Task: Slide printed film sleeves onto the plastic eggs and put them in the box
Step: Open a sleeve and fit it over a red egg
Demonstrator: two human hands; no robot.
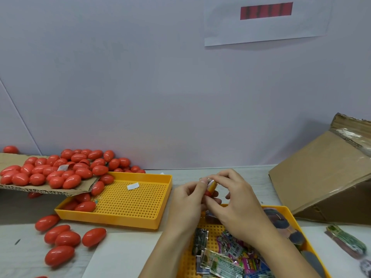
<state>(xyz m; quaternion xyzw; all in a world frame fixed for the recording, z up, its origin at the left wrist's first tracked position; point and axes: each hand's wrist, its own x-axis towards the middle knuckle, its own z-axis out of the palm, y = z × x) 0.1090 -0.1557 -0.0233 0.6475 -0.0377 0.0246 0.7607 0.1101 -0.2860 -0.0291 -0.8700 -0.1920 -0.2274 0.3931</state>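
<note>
Right, I have both hands together over the middle of the bench, clamped on one red plastic egg (pixel 209 192) with a printed film sleeve (pixel 211 183) partly drawn over it. My left hand (pixel 187 203) grips the egg from the left, thumb up by the sleeve's top; my right hand (pixel 236 205) pinches the sleeve from the right, fingers curled around it. The red tip below the film shows the sleeve is not fully on, I judge.

To do this step well I would hold the egg steady with the left and ease the film down evenly with the right, working round so it does not crease or split, and stop when it sits centred.

The egg is held just above the far edge of the near yellow perforated plastic tray (pixel 285 210), which holds loose printed film sleeves (pixel 224 255). The brown cardboard box (pixel 321 177) lies at the bench's right edge, well apart from my hands. Bare red plastic eggs (pixel 60 169) are heaped on a flat cardboard sheet (pixel 48 190) at the far left corner, spilling into a second yellow perforated tray (pixel 132 201)
</note>
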